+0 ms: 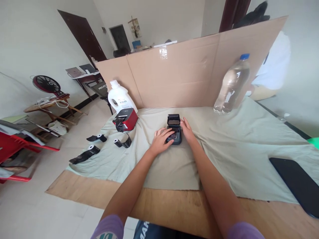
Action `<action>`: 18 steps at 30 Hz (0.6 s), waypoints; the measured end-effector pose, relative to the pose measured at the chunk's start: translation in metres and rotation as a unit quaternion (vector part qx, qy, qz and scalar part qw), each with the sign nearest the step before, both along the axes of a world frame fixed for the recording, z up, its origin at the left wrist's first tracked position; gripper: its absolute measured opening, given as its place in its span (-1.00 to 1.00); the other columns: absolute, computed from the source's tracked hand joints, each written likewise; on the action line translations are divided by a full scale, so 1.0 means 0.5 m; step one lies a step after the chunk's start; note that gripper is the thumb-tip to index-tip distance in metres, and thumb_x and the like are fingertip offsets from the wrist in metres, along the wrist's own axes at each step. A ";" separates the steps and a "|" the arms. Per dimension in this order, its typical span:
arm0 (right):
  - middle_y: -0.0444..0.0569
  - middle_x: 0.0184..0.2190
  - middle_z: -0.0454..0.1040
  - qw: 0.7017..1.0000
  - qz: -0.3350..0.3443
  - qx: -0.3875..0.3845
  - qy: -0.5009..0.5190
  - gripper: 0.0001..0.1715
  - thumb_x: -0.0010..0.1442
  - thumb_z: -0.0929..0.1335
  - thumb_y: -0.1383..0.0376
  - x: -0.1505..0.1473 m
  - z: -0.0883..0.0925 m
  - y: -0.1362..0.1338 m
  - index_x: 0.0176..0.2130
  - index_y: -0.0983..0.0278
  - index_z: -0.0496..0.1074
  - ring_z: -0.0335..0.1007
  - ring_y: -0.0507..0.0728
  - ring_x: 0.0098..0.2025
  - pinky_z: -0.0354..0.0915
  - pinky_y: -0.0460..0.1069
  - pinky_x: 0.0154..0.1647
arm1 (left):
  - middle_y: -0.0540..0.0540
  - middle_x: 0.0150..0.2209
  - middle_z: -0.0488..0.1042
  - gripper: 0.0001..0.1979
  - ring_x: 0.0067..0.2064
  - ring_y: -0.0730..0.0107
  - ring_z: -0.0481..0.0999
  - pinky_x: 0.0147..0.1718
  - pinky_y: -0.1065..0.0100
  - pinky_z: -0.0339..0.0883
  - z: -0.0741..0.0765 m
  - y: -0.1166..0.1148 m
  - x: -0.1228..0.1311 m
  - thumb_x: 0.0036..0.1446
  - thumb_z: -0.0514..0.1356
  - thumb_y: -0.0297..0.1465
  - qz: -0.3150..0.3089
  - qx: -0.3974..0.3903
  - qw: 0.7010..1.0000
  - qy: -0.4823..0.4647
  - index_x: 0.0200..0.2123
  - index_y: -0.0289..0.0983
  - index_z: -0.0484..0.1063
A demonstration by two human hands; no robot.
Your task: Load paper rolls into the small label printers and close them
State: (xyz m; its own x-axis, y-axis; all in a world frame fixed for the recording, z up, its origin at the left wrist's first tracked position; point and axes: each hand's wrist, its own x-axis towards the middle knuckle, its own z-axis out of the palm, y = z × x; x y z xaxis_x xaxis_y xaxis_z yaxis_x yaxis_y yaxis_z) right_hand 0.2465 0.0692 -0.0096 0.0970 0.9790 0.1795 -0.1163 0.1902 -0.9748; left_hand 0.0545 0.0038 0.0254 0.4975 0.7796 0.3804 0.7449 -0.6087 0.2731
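A small black portable printer (176, 138) stands on the cloth with its hinged lid (173, 119) raised. My left hand (161, 141) lies over its left side, thumb across the front and fingers reaching into the body below the lid. At the right edge, near the lid, my right hand (187, 130) grips the printer with its fingertips. My left fingers partly cover the inside, so its contents are hard to make out. To the left lie paper rolls with black unrolled tails: one roll (117, 143), another (102, 137) and a third (93, 149).
A red and black box-shaped device (129, 120) stands before a white jug (122, 98). A cardboard panel (174, 79) borders the back. A clear bottle with a blue cap (230, 88) is at right rear. A black phone (296, 182) lies at right. Pale green cloth (224, 149) covers the table.
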 end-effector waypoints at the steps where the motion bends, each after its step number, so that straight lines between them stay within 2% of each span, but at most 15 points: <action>1: -0.05 0.36 0.22 1.000 0.001 -0.019 0.018 -0.14 0.19 0.31 -0.10 0.000 0.004 0.000 0.37 0.07 0.13 0.10 0.19 0.39 0.07 0.18 0.38 | -0.07 0.29 0.34 -0.53 0.32 0.09 0.14 0.22 0.05 0.01 0.000 0.003 0.001 0.32 0.09 -0.12 0.003 0.001 1.000 0.008 0.23 -0.10 0.34; 5: -0.04 0.39 0.16 0.999 0.007 -0.037 0.029 -0.08 0.14 0.36 -0.10 -0.001 0.013 -0.008 0.37 0.07 0.12 0.10 0.21 0.38 0.09 0.19 0.37 | -0.09 0.23 0.39 -0.52 0.28 0.07 0.17 0.21 0.05 0.03 0.002 0.012 0.015 0.31 0.08 -0.10 0.009 0.014 1.000 0.012 0.22 -0.12 0.35; 8: -0.02 0.35 0.22 1.000 0.002 -0.020 0.002 -0.11 0.13 0.37 -0.12 0.000 0.012 -0.012 0.35 0.06 0.17 0.21 0.21 0.30 0.13 0.19 0.34 | -0.15 0.22 0.36 -0.52 0.26 0.04 0.16 0.21 0.05 0.02 -0.006 -0.002 0.025 0.29 0.10 -0.13 0.022 0.047 0.999 -0.004 0.21 -0.15 0.38; 13: 0.07 0.26 0.29 0.993 -0.035 0.043 -0.103 -0.25 0.19 0.31 -0.13 -0.003 0.012 -0.020 0.23 0.16 0.35 0.34 0.19 0.11 0.22 0.16 0.26 | -0.25 0.04 0.35 -0.49 0.09 -0.01 0.24 0.08 0.00 0.11 -0.018 -0.030 0.028 0.28 0.09 -0.13 0.038 0.049 0.998 0.024 0.24 -0.12 0.38; 18: 0.06 0.17 0.36 0.986 -0.046 0.054 -0.151 -0.40 0.20 0.31 -0.07 -0.003 0.014 -0.030 0.11 0.16 0.45 0.33 0.18 0.11 0.25 0.15 0.22 | -0.24 0.00 0.34 -0.49 0.05 0.02 0.25 0.06 0.02 0.12 -0.017 -0.029 0.024 0.28 0.09 -0.12 0.038 0.035 0.998 0.033 0.25 -0.08 0.37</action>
State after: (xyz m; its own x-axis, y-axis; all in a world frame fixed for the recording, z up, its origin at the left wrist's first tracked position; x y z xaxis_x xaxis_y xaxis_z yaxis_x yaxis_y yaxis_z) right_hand 0.2449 0.0542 -0.0029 0.1108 0.9421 0.3165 0.1987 0.2910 -0.9359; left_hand 0.0665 -0.0107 0.0168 0.4637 0.7884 0.4043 0.8048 -0.5656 0.1800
